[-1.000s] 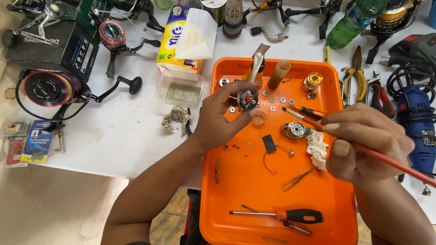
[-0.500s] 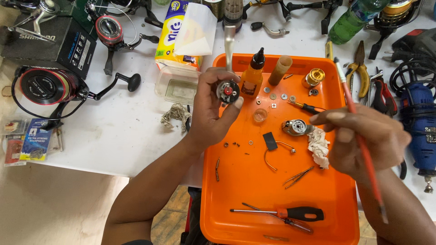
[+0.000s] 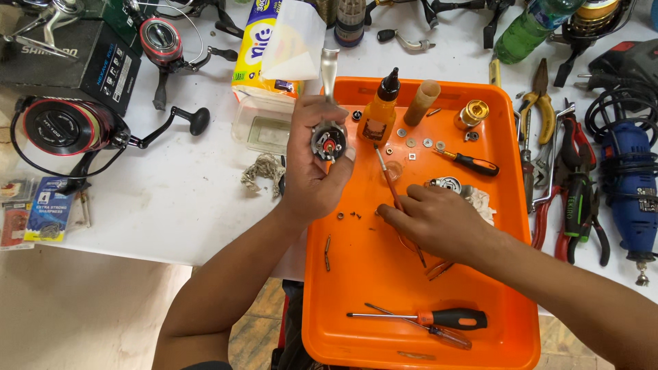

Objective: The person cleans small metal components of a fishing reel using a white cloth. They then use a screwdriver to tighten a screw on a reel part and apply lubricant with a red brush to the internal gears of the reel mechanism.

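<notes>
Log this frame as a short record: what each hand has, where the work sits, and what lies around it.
left hand: left hand holds up a small reel part, its round face toward the camera
right hand: right hand low over the tray, pinching a thin red brush
work surface: orange tray on a white table
in tray: orange oil bottle, washers, small screws, two screwdrivers
outside tray: pliers and a blue rotary tool at one side, a spinning reel at the other
</notes>
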